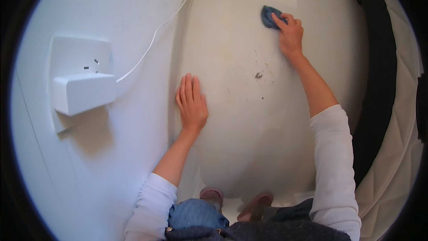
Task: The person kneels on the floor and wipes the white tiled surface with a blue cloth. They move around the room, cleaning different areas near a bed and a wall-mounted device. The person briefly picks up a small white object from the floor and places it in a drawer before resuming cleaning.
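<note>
My right hand (291,33) presses a crumpled blue cloth (268,16) against the pale, smooth floor (230,124), with the fingers bent over the cloth's right side. Below and left of the cloth, a small clump of dark debris (258,75) lies on the floor among scattered specks and hairs. Flat on the floor by the foot of the wall, my left hand (193,102) holds nothing; its fingers point away from me and lie slightly apart.
On the white wall at left, a white adapter (85,92) sits in a wall socket (80,52), its white cable (154,36) running up along the wall. A black-edged piece of furniture (381,73) with beige quilted covering (401,107) stands at right. My pink slippers (212,194) are near the bottom.
</note>
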`<state>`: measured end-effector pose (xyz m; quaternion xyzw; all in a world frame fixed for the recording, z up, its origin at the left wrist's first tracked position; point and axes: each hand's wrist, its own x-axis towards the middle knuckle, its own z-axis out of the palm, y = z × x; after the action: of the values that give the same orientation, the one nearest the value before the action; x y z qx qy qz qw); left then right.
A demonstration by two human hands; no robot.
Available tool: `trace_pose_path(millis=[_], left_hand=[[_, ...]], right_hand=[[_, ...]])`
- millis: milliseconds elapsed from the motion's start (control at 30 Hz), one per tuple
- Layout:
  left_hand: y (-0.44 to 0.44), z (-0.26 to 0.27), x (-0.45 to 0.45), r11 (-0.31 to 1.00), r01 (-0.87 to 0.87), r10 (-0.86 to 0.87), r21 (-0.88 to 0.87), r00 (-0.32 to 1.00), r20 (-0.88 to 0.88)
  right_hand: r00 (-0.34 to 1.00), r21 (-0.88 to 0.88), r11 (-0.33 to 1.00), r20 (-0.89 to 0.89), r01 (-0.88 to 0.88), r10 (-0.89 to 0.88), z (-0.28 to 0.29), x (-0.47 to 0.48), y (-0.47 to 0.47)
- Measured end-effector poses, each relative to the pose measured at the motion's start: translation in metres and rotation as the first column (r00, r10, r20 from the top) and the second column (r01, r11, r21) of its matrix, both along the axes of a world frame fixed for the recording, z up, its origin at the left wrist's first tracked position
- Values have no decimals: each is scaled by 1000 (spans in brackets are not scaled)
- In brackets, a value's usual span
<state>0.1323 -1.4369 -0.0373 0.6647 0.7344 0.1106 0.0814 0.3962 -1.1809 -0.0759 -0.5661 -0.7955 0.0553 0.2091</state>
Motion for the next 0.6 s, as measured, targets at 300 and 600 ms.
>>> trace_pose_path(millis=[300, 600], left_hand=[[1, -7, -4, 995, 7, -19, 101, 993, 116], [28, -16, -16, 961, -40, -62, 274, 933, 355]], right_hand=[[917, -55, 926, -174, -373, 359, 26, -35, -128], [663, -297, 593, -294, -748, 689, 53, -25, -280]])
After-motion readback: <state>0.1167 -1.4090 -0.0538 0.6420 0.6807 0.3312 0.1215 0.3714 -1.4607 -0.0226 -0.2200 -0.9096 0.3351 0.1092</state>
